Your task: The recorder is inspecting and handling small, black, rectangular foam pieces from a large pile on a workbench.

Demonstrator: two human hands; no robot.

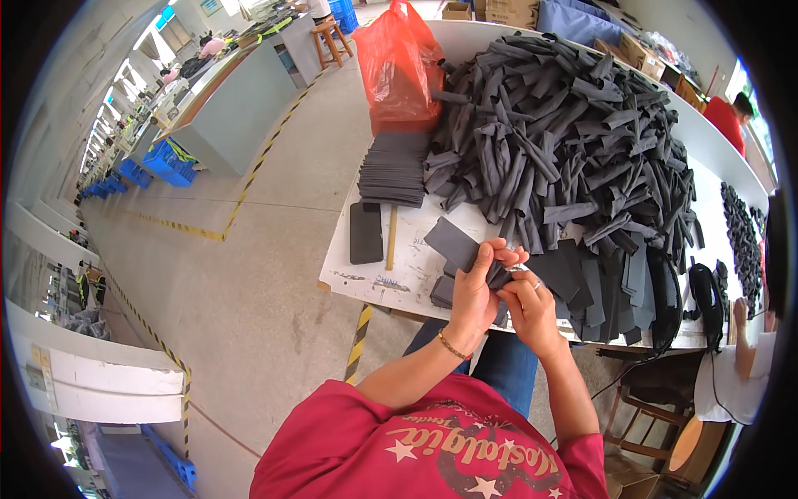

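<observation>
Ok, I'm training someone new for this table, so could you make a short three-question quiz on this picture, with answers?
1. True or false: the black phone lies to the right of the yellow strip.
2. What stands just beyond the neat dark stack: (a) a wooden stool, (b) an orange-red plastic bag, (c) a blue crate?
3. Fill in: the hand gripping the flat dark piece, with a bracelet at its wrist, is the ____ hand.

Key: 1. False; 2. b; 3. left.
</observation>
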